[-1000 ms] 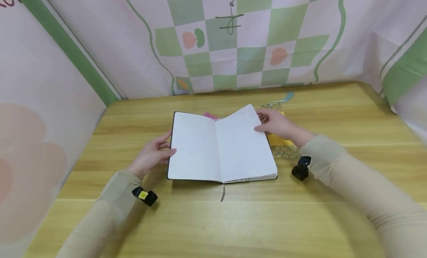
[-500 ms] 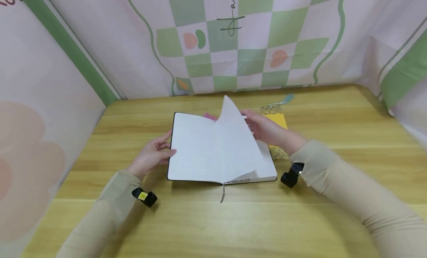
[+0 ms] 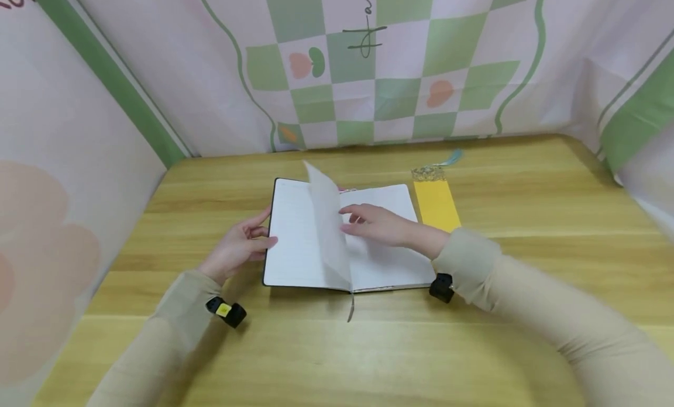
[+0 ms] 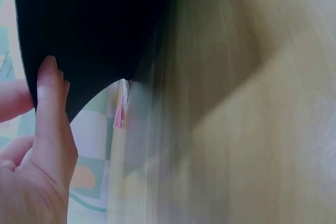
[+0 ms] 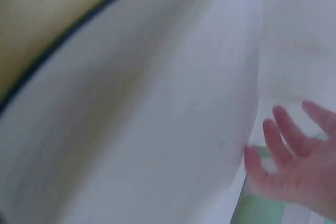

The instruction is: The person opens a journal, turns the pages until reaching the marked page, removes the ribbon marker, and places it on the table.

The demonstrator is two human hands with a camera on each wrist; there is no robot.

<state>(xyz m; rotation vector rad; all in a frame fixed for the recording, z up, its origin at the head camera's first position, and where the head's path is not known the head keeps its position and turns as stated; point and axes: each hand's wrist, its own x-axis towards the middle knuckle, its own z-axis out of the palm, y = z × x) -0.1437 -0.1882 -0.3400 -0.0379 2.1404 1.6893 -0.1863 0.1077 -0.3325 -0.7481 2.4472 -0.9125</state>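
Observation:
An open notebook (image 3: 292, 237) with a dark cover and faintly lined pages lies on the wooden table, its left side lifted. My left hand (image 3: 237, 243) pinches the left edge, thumb over the page and fingers under the black cover (image 4: 89, 30), as the left wrist view shows. One leaf (image 3: 329, 226) stands up near the spine and leans left. Just right of that leaf is my right hand (image 3: 381, 224), fingers loosely bent and fingertips right at the paper. In the right wrist view its fingers (image 5: 286, 129) are spread, with nothing gripped.
A yellow bookmark (image 3: 437, 202) with a patterned end and a blue tassel (image 3: 453, 157) lies right of the notebook, partly behind the right forearm. A pink tassel (image 4: 122, 111) shows beyond the notebook. A ribbon (image 3: 351, 309) hangs from the spine onto the table.
My right hand has moved left from the notebook's right edge, swinging the leaf up and past the spine. The right page beneath is uncovered. My left hand keeps its hold.

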